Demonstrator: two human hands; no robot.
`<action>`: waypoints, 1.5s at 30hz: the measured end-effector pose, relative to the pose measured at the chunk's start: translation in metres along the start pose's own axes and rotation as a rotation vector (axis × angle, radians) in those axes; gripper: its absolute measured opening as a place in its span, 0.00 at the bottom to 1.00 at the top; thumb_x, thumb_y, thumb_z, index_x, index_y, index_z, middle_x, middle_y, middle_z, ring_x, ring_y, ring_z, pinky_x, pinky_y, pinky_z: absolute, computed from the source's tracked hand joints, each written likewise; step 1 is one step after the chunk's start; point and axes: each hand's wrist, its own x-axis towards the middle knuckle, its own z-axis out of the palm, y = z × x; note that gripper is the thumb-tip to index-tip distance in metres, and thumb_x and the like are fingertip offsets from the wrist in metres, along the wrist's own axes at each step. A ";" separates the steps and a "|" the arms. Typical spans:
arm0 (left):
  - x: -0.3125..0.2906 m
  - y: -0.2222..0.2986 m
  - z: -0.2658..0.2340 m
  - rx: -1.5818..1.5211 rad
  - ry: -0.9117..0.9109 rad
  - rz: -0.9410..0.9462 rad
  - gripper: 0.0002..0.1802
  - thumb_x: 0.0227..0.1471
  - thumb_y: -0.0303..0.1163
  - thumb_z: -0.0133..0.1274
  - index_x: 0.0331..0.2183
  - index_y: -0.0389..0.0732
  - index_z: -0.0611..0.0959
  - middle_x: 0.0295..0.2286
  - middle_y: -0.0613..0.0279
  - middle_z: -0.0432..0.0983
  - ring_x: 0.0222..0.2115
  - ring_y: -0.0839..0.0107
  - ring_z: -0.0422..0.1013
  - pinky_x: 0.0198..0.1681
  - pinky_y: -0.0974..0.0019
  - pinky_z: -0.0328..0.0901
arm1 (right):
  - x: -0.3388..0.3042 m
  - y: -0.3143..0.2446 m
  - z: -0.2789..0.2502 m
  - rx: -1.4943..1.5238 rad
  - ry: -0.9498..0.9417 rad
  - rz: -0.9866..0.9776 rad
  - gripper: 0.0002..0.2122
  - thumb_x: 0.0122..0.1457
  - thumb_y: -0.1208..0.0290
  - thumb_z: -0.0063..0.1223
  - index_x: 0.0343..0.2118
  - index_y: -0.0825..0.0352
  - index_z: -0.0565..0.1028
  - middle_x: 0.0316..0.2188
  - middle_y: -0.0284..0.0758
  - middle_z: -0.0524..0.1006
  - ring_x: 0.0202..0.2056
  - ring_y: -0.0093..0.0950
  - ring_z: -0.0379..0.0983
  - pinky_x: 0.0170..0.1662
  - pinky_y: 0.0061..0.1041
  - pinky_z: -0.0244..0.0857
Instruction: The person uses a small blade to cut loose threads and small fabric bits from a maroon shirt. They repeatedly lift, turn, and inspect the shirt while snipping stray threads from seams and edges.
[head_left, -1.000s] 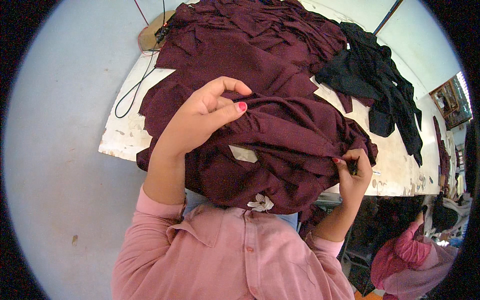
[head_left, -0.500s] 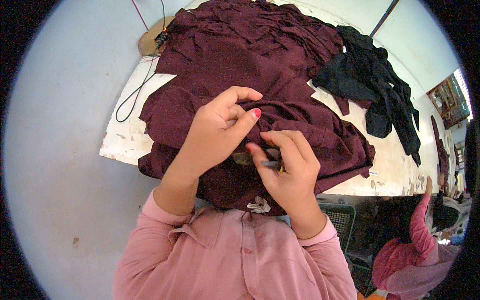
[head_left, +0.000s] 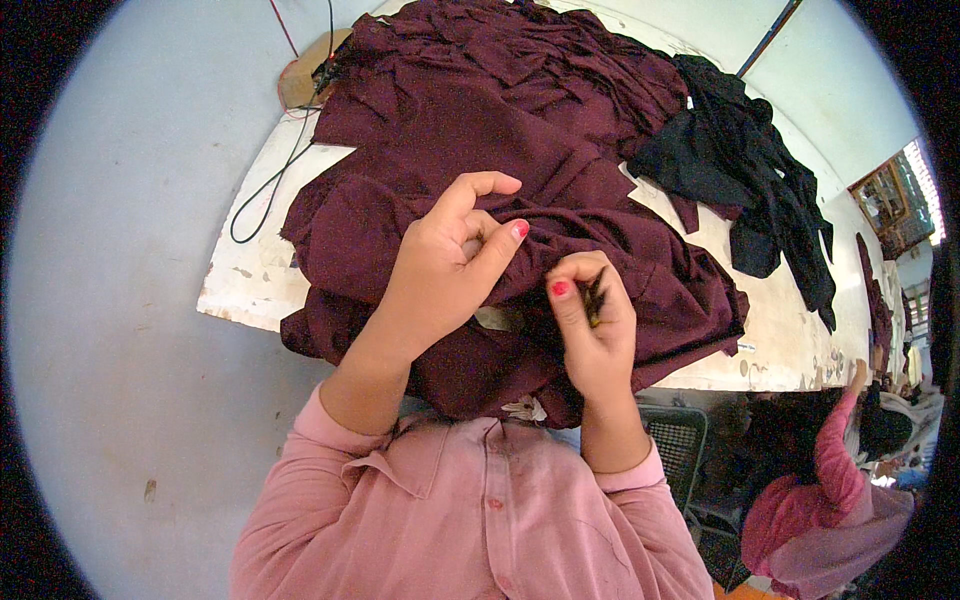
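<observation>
My left hand point(head_left: 450, 250) is over the middle of a heap of maroon cloth point(head_left: 450, 130). Its thumb and forefinger are apart and nothing shows between them; the other fingers curl inward, partly hidden. To its right, my right hand point(head_left: 598, 325) is closed, thumb against forefinger, above the near folds of the same cloth. In its palm lies a small dark tool with a yellow part point(head_left: 597, 308), mostly covered by the fingers, so its kind is unclear. The near cloth hangs over the table's front edge against me.
The worn white table point(head_left: 245, 285) carries black garments point(head_left: 770, 180) on the right. A cable point(head_left: 262, 195) loops by a brown board point(head_left: 298, 85) at the far left. A dark green plastic chair or crate point(head_left: 672, 440) stands below the edge. Another person in pink point(head_left: 830, 515) is at right.
My right hand has moved slightly right, away from my left hand, and turned so that its tool shows less. My left hand has hardly moved.
</observation>
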 end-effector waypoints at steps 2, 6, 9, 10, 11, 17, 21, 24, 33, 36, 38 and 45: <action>-0.001 -0.002 0.003 -0.013 0.033 0.027 0.18 0.53 0.26 0.54 0.46 0.37 0.72 0.18 0.68 0.73 0.16 0.89 0.59 0.18 0.78 0.53 | 0.004 -0.026 0.007 -0.214 -0.001 0.055 0.05 0.53 0.78 0.57 0.32 0.69 0.74 0.30 0.31 0.72 0.26 0.20 0.66 0.31 0.17 0.59; -0.003 -0.002 0.005 -0.001 0.058 0.077 0.18 0.53 0.26 0.55 0.46 0.37 0.72 0.18 0.68 0.73 0.16 0.89 0.60 0.18 0.79 0.53 | 0.004 -0.017 0.010 -0.220 0.005 0.030 0.05 0.52 0.77 0.58 0.30 0.70 0.74 0.27 0.29 0.72 0.25 0.19 0.64 0.29 0.16 0.57; -0.002 0.002 -0.002 0.028 0.072 0.065 0.17 0.53 0.27 0.55 0.45 0.37 0.73 0.18 0.67 0.73 0.17 0.89 0.61 0.19 0.79 0.54 | 0.000 -0.007 -0.003 0.322 -0.061 0.179 0.07 0.53 0.72 0.58 0.30 0.68 0.72 0.28 0.31 0.70 0.23 0.18 0.61 0.25 0.15 0.54; -0.001 0.002 -0.005 0.028 0.081 0.057 0.17 0.53 0.27 0.55 0.45 0.37 0.73 0.18 0.67 0.73 0.17 0.89 0.61 0.19 0.79 0.54 | -0.004 -0.010 -0.006 0.597 -0.027 0.274 0.08 0.54 0.70 0.58 0.30 0.67 0.71 0.29 0.32 0.69 0.22 0.18 0.60 0.24 0.15 0.52; -0.001 0.001 -0.006 0.009 0.072 0.046 0.16 0.53 0.28 0.55 0.44 0.37 0.73 0.19 0.67 0.73 0.18 0.89 0.62 0.20 0.79 0.55 | -0.004 -0.011 -0.016 0.704 -0.053 0.257 0.05 0.59 0.70 0.52 0.30 0.65 0.72 0.29 0.33 0.71 0.21 0.17 0.61 0.24 0.15 0.54; 0.010 -0.005 -0.014 0.129 0.065 0.079 0.13 0.54 0.30 0.55 0.40 0.37 0.76 0.21 0.66 0.76 0.22 0.86 0.66 0.27 0.77 0.61 | 0.000 -0.015 -0.070 -0.545 0.332 -0.062 0.08 0.56 0.69 0.57 0.28 0.70 0.75 0.25 0.34 0.76 0.29 0.25 0.71 0.36 0.22 0.64; 0.049 -0.021 -0.022 0.406 0.088 0.101 0.11 0.53 0.33 0.55 0.38 0.38 0.78 0.24 0.59 0.78 0.23 0.74 0.71 0.30 0.70 0.65 | -0.011 -0.018 -0.101 -0.683 0.363 0.085 0.11 0.48 0.74 0.64 0.33 0.70 0.75 0.30 0.37 0.76 0.31 0.30 0.72 0.38 0.23 0.65; 0.067 -0.045 -0.014 0.821 0.204 0.329 0.12 0.51 0.34 0.55 0.38 0.40 0.79 0.32 0.55 0.77 0.30 0.61 0.73 0.35 0.63 0.66 | -0.015 -0.017 -0.109 -0.766 0.275 0.099 0.17 0.45 0.72 0.66 0.39 0.70 0.75 0.35 0.40 0.77 0.37 0.33 0.73 0.43 0.27 0.66; 0.000 -0.013 0.056 0.803 -0.142 0.563 0.21 0.43 0.44 0.60 0.39 0.45 0.79 0.51 0.56 0.64 0.55 0.54 0.57 0.54 0.35 0.48 | -0.037 -0.019 -0.103 -0.651 0.139 0.002 0.34 0.30 0.54 0.74 0.42 0.66 0.73 0.39 0.40 0.68 0.44 0.37 0.67 0.47 0.33 0.63; 0.020 -0.031 0.056 0.705 -0.309 0.462 0.13 0.49 0.37 0.56 0.36 0.42 0.77 0.44 0.52 0.70 0.50 0.52 0.63 0.50 0.44 0.57 | -0.042 -0.016 -0.082 -0.750 0.121 -0.062 0.35 0.28 0.51 0.73 0.41 0.64 0.72 0.38 0.40 0.67 0.38 0.38 0.70 0.40 0.33 0.67; 0.030 -0.018 0.055 0.321 -0.370 0.191 0.10 0.52 0.34 0.54 0.36 0.39 0.76 0.37 0.50 0.74 0.44 0.51 0.69 0.45 0.53 0.63 | -0.040 -0.015 -0.073 -0.808 0.085 0.033 0.29 0.36 0.60 0.73 0.40 0.67 0.71 0.39 0.40 0.68 0.38 0.35 0.69 0.40 0.28 0.65; 0.042 -0.020 0.058 0.128 -0.282 0.186 0.10 0.56 0.32 0.50 0.37 0.35 0.74 0.30 0.51 0.75 0.31 0.67 0.73 0.36 0.66 0.65 | -0.041 0.003 -0.093 -0.151 0.212 0.396 0.05 0.56 0.75 0.54 0.35 0.70 0.74 0.23 0.29 0.73 0.30 0.18 0.68 0.34 0.19 0.62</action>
